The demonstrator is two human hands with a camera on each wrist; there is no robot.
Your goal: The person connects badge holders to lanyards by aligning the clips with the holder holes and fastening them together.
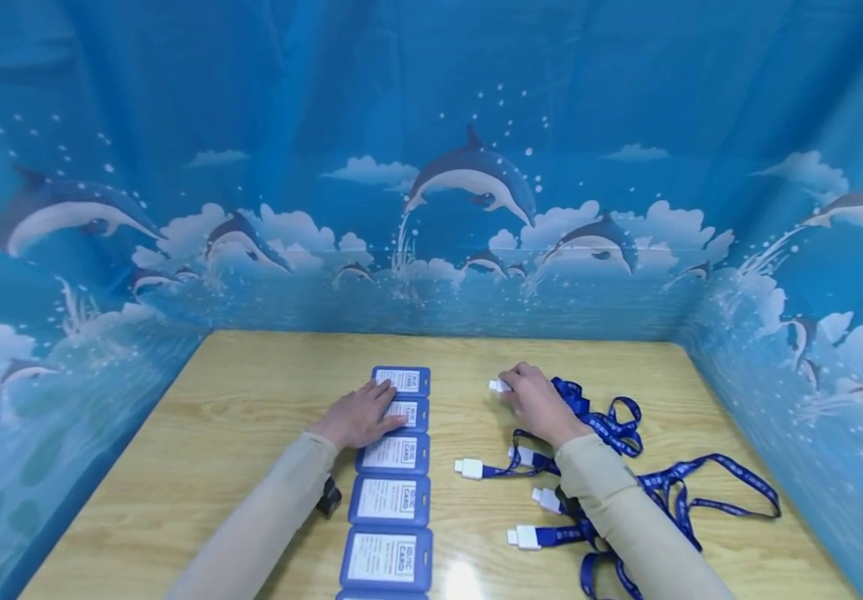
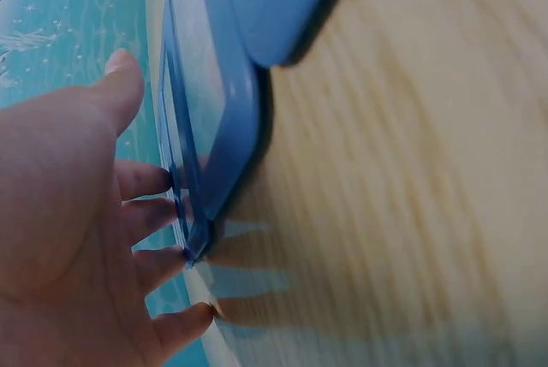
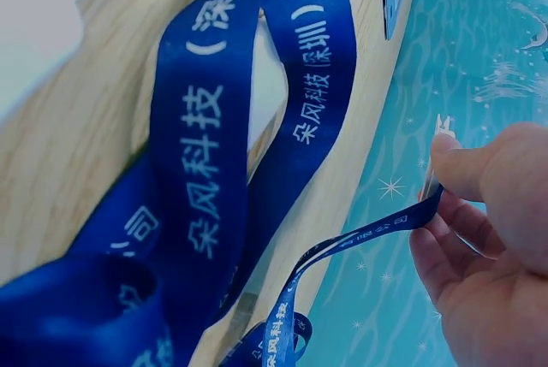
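In the head view, blue ID card holders [image 1: 389, 500] lie in a column down the middle of the table. My left hand [image 1: 359, 417] rests across the farthest two, the top card holder [image 1: 422, 382] and the second card holder [image 1: 422, 414], its fingers extended. The left wrist view shows these fingertips [image 2: 175, 260] touching the far holder's edge. To the right, my right hand [image 1: 539, 404] pinches the white plastic clip [image 1: 499, 386] of a blue lanyard. Its printed strap [image 3: 364, 234] trails from between thumb and fingers in the right wrist view.
Several more blue lanyards lie tangled at the right, one strap [image 1: 739, 475] looping toward the table's edge. White clips, such as one clip [image 1: 469, 468], point left toward the card holders. A small black object [image 1: 329, 497] is by the left forearm. A dolphin-printed curtain [image 1: 431, 300] surrounds the table.
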